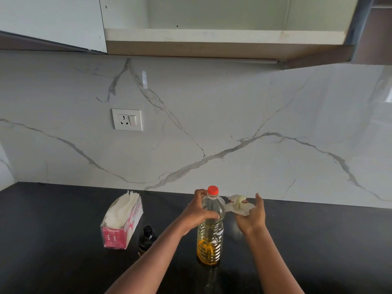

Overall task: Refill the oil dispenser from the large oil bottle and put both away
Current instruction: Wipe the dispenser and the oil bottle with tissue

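Observation:
The large clear oil bottle [210, 240] stands upright on the black counter [63, 262], its red cap [212, 190] screwed on and yellow oil filling its lower part. My left hand [199, 213] grips the bottle's shoulder. My right hand [252, 217], just right of the bottle, holds a crumpled white tissue [239, 205]. The small dark oil dispenser [146, 238] with a black top stands left of the bottle, partly behind my left forearm.
A pink tissue box [121, 223] with white tissues sticking out sits left of the dispenser. A marble backsplash with a socket [127, 119] rises behind the counter. Above hangs an open wall cabinet [222, 37] with its door [53, 20] swung left.

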A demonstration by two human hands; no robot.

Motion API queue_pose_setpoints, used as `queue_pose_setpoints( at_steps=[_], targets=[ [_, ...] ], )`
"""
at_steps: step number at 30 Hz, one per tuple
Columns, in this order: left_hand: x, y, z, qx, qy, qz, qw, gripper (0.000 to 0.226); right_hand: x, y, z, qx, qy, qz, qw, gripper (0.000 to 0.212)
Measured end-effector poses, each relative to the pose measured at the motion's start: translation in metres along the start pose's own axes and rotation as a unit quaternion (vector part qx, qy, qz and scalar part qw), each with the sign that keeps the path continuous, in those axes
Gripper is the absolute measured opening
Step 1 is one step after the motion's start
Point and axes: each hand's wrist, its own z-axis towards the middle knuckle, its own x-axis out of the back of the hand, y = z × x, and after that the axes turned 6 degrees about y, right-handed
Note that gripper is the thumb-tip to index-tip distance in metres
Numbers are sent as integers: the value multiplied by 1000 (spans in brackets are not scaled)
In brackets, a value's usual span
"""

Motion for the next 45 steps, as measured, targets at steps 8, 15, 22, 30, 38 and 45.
queue_pose_setpoints(
  at_steps=[8,15,22,30,38,45],
  targets=[
    [-4,6,-5,4,62,-30,998,63,3,41,-21,187,-111,-318,923,36],
    [-6,6,-9,16,51,-23,998,69,9,29,-19,77,-204,-219,951,48],
    [-6,5,-7,-2,52,-6,999,60,11,32,-12,126,-158,-293,935,26],
    [-10,3,-7,-2,64,-11,998,54,-4,39,-8,168,-167,-454,859,41],
    [-12,3,-3,0,115,28,993,47,4,54,-6,172,-70,-448,875,42],
    [-4,-2,-1,-11,111,38,993,43,10,71,-30,278,-77,-489,823,40]
  ],
)
